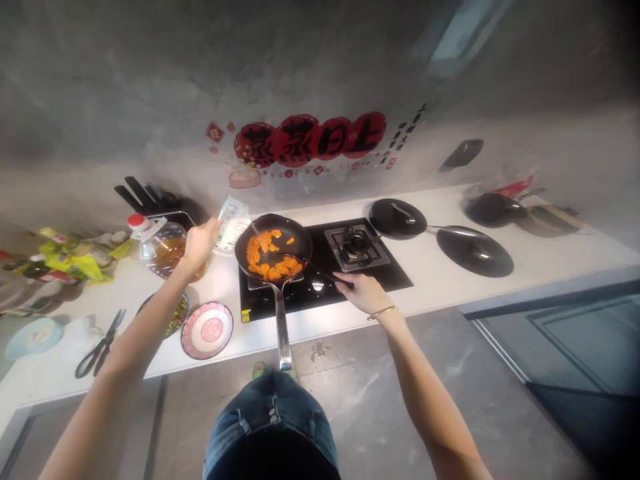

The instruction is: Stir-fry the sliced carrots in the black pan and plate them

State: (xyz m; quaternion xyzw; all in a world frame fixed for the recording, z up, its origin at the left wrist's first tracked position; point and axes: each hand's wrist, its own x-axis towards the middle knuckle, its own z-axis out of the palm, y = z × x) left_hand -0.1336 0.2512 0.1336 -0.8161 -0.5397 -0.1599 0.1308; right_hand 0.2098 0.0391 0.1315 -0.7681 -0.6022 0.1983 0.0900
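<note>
My left hand (201,244) grips a white and pale green packet (233,221), tilted at the left rim of a frying pan (273,225). Orange slices (275,269), which look like carrot, lie spread in the pan. It sits on the left burner, its metal handle (283,327) pointing at me. My right hand (364,292), with a bangle at the wrist, is closed round the black handle of a spatula (323,270). The spatula's head is among the slices and hard to make out. Print on the packet is too blurred to read.
Left of the stove (400,273) stand an oil jug (167,250), a pink-rimmed plate (189,333), a bowl of chopped food (176,320) and scissors (103,347). Seasoning packets (85,257) crowd the far left. Rightward lie a lidded pan (397,219) and a dark round lid (475,252).
</note>
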